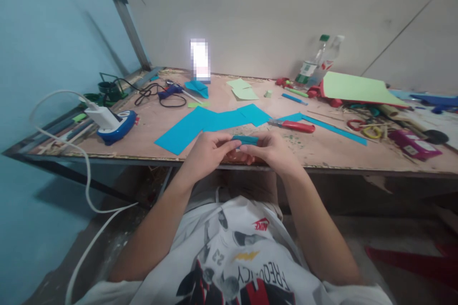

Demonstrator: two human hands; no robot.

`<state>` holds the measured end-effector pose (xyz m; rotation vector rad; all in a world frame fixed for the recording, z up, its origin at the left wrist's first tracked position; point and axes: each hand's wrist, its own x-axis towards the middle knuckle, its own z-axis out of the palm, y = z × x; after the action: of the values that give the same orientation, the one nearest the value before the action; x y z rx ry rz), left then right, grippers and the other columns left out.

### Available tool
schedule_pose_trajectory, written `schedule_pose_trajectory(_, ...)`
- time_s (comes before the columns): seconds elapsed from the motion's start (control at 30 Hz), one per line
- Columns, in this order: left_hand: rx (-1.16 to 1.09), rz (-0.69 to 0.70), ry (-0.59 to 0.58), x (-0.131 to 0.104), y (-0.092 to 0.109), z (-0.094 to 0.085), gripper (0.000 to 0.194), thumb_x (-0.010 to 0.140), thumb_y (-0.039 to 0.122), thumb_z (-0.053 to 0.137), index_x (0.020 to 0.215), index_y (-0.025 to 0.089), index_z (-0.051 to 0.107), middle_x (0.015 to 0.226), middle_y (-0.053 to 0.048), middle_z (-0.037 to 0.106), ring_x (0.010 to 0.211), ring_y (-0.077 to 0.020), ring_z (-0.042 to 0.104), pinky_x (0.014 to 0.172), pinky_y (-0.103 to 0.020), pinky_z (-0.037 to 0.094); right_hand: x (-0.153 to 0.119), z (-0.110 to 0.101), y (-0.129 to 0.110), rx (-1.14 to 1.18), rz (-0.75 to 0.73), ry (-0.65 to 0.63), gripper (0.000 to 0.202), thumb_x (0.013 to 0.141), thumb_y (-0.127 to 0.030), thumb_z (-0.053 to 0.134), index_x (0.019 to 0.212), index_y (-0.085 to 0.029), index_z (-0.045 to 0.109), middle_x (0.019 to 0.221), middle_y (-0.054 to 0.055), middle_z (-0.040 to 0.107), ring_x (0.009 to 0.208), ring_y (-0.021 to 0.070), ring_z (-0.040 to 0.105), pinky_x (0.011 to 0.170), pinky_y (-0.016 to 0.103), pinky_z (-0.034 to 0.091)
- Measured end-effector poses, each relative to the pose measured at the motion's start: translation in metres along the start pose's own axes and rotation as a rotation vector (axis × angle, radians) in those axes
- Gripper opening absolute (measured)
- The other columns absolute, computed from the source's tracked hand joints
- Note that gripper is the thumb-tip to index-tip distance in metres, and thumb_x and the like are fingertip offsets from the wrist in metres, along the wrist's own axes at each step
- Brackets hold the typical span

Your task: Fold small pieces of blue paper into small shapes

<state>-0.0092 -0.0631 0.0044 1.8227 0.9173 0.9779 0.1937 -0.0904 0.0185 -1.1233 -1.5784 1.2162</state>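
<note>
Between my left hand (213,151) and my right hand (269,150) is a small folded piece of blue paper (246,139), pinched at both ends near the table's front edge. Both thumbs press on its near side, and some of my fingers are hidden behind it. Just beyond my hands lie flat sheets of blue paper (182,129), partly overlapping. A red utility knife (298,126) rests right of them, its blade end touching or close to the blue paper. Farther right runs a long blue paper strip (336,129).
On the left stand a blue power socket (116,128) with a white charger (102,116) and a glue gun (174,89). A bright phone (200,59) leans at the back. Bottles (308,69), green paper (361,88), scissors (370,129) and a purple box (413,145) crowd the right.
</note>
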Motion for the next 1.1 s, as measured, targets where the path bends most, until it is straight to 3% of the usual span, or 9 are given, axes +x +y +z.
schedule_pose_trajectory(0.17,-0.027,-0.035,-0.019,0.0017,-0.0016,-0.001,0.042,0.094,0.045,0.069,0.063,0.018,0.061,0.058,0.002,0.06,0.056,-0.013,0.055,0.055,-0.025,0.041,-0.0008,0.0001,0.0061,0.094,0.005,-0.003,0.026,0.083,-0.039,0.086,0.089,-0.014,0.08,0.072,0.005,0.077,0.062,0.0155,0.069,0.06,0.024,0.056)
schedule_pose_trajectory(0.33,-0.077,-0.074,-0.056,0.0029,-0.0031,-0.0025,0.038,0.09,0.046,0.073,0.066,0.018,0.066,0.063,0.001,0.066,0.057,-0.0128,0.06,0.054,-0.023,0.045,-0.0016,0.0004,0.0071,0.178,0.028,-0.004,0.027,0.079,-0.04,0.088,0.081,-0.015,0.079,0.075,0.006,0.078,0.065,0.0153,0.07,0.064,0.025,0.058)
schedule_pose_trajectory(0.77,-0.065,-0.089,0.034,0.0,-0.0011,-0.0014,0.037,0.085,0.045,0.073,0.063,0.018,0.062,0.058,0.001,0.062,0.053,-0.0134,0.059,0.052,-0.024,0.044,0.0013,-0.0008,0.0048,0.164,0.051,-0.057,0.037,0.08,-0.05,0.087,0.078,-0.014,0.078,0.075,0.008,0.079,0.064,0.0158,0.071,0.064,0.026,0.059)
schedule_pose_trajectory(0.9,-0.068,-0.095,0.021,0.0016,-0.0035,-0.0026,0.038,0.088,0.047,0.072,0.065,0.018,0.062,0.061,0.001,0.063,0.055,-0.0134,0.059,0.053,-0.024,0.045,0.001,-0.001,0.0045,0.161,0.058,-0.039,0.037,0.079,-0.049,0.088,0.08,-0.013,0.078,0.078,0.009,0.079,0.065,0.0166,0.072,0.063,0.027,0.059)
schedule_pose_trajectory(1.1,-0.061,-0.078,-0.056,0.0023,-0.0051,-0.0054,0.039,0.087,0.042,0.076,0.06,0.018,0.061,0.058,0.001,0.062,0.056,-0.0128,0.057,0.054,-0.023,0.043,-0.001,-0.0006,0.0031,0.13,0.031,0.061,0.028,0.083,-0.046,0.083,0.084,-0.018,0.079,0.073,0.0,0.072,0.059,0.0116,0.063,0.056,0.022,0.052)
